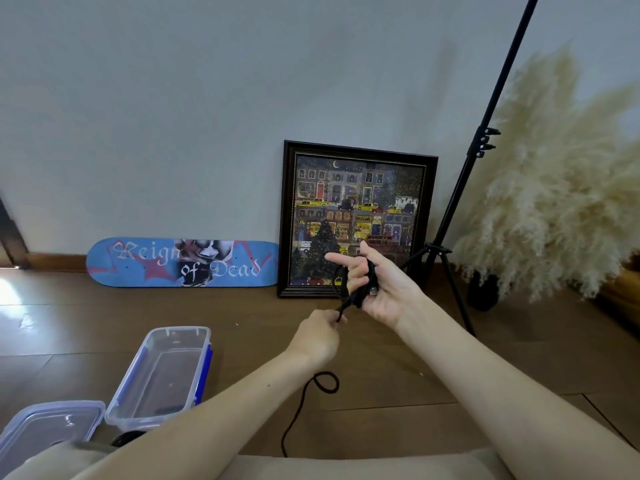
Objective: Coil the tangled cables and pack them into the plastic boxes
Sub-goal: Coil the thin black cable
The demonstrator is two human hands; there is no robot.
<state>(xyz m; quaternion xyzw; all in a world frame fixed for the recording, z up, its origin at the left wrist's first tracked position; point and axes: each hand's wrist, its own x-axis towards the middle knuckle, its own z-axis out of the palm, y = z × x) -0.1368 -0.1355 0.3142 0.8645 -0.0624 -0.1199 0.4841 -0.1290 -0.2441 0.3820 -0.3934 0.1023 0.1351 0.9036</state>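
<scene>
A black cable is wound in loops around the fingers of my right hand, which is raised palm-up with the forefinger pointing left; a silver plug end shows at the palm. My left hand pinches the same cable just below the loops. The cable's loose tail lies on the wooden floor, curling in a small loop and running toward me. A clear plastic box with blue clips stands open at the lower left, with something dark at its near end. A second clear box is at the bottom left corner.
A blue skateboard deck and a framed picture lean against the wall. A black tripod stand and a vase of pampas grass are on the right. My legs in beige fabric fill the bottom edge.
</scene>
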